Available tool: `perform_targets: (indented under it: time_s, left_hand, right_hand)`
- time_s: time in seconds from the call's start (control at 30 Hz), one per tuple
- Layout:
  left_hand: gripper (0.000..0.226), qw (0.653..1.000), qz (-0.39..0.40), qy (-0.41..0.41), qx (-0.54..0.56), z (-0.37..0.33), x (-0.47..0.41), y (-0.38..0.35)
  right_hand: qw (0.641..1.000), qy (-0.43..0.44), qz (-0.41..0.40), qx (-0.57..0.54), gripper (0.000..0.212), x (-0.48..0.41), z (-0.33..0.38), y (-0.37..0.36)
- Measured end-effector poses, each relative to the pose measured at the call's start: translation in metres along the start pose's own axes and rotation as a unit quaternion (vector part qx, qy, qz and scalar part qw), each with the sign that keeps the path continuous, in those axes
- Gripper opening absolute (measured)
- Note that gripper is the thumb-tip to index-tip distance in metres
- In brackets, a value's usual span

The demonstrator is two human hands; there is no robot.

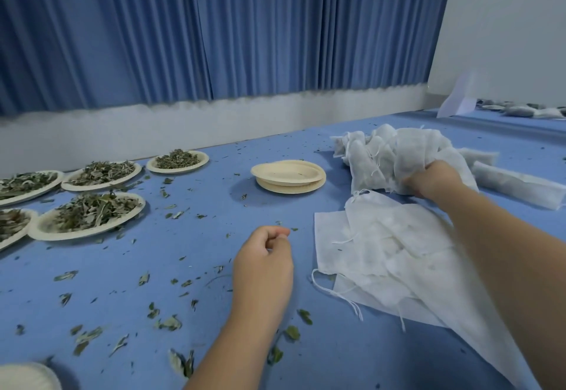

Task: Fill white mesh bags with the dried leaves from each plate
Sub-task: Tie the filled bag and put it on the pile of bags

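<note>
1. Setup: blue worktop strewn with loose leaf scraps. Several plates heaped with dried leaves sit in a cluster at the far left; the nearest loaded plate is the closest to the person.
2. A stack of empty plates stands near the middle of the worktop, between the loaded plates and the bags.
3. Filled bags are heaped at the far right. One long filled bag lies further right, its long axis running left to right.
4. Right hand: fingers curled into the white mesh of a filled bag at the near edge of the heap, gripping it. I cannot tell whether it is lifting the bag or setting it down.
5. Left hand: low over bare worktop, fingers loosely curled, thumb near the forefinger. Nothing visible between them.
6. Empty mesh bags: a flat overlapping pile just to the right of the left hand, partly under the right forearm. Drawstrings trail off its near left edge.
7. Key relation (judgement): the empty pile lies between the two hands, near both. The loaded plates lie left of and beyond the left hand, well apart from the right. The left hand is therefore better placed to fetch a plate, the right to take a fresh bag.
8. Progress (judgement): partway through, since several plates remain full.
</note>
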State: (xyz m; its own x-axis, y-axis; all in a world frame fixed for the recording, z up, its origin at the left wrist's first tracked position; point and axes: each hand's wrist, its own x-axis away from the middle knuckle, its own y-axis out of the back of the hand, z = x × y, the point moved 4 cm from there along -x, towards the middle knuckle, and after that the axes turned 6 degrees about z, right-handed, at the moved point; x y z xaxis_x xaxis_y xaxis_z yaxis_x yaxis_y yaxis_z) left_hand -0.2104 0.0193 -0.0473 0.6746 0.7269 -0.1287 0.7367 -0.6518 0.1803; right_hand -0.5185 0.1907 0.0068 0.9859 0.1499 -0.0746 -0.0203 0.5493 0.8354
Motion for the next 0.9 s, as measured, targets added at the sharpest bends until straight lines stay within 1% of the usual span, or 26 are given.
perform_targets:
  time_s: [0.03, 0.1, 0.17, 0.23, 0.33, 0.4, 0.5, 0.57, 0.67, 0.73, 0.8, 0.9]
  left_hand:
    - [0.024, 1.0, 0.002, 0.001, -0.001, 0.0, 0.001, 0.0]
    - [0.023, 1.0, 0.008, 0.004, -0.002, 0.0, 0.002, -0.001]
    - [0.023, 1.0, 0.013, 0.003, -0.002, -0.002, 0.004, -0.001]
    - [0.023, 1.0, 0.016, 0.002, 0.01, -0.006, 0.007, 0.0]
    - [0.023, 0.999, -0.006, 0.008, 0.046, -0.014, 0.013, 0.015]
    - [0.024, 0.996, -0.022, 0.017, 0.079, -0.02, 0.016, 0.029]
    - [0.025, 0.993, -0.023, 0.03, 0.109, -0.032, 0.028, 0.056]
    - [0.025, 0.993, -0.025, 0.027, 0.114, -0.04, 0.038, 0.081]
    - [0.025, 0.992, -0.035, 0.017, 0.121, -0.047, 0.051, 0.124]
    - [0.024, 0.992, -0.039, 0.018, 0.115, -0.047, 0.062, 0.153]
    - [0.024, 0.994, -0.046, 0.021, 0.1, -0.043, 0.074, 0.18]
    - [0.024, 0.996, -0.066, 0.028, 0.049, -0.034, 0.091, 0.22]
  right_hand:
    - [0.998, -0.013, 0.004, -0.063, 0.059, 0.003, -0.004, 0.001]
    - [0.987, -0.011, 0.02, -0.162, 0.041, 0.009, -0.014, 0.003]
    - [0.981, -0.012, 0.014, -0.195, 0.027, 0.02, -0.015, 0.012]
    - [0.981, -0.021, 0.023, -0.189, 0.018, 0.035, -0.012, 0.018]
    - [0.98, -0.017, 0.023, -0.196, 0.014, 0.068, 0.0, 0.026]
    - [0.975, 0.012, 0.033, -0.221, 0.019, 0.086, 0.01, 0.028]
    - [0.969, 0.07, 0.06, -0.231, 0.01, 0.119, 0.03, 0.027]
    - [0.965, 0.084, 0.076, -0.236, 0.021, 0.135, 0.044, 0.022]
    - [0.956, 0.095, 0.123, -0.248, 0.017, 0.166, 0.071, 0.008]
    - [0.941, 0.101, 0.16, -0.28, 0.017, 0.191, 0.092, -0.006]
    - [0.919, 0.119, 0.209, -0.313, 0.011, 0.221, 0.117, -0.023]
    - [0.884, 0.152, 0.294, -0.329, 0.009, 0.272, 0.154, -0.051]
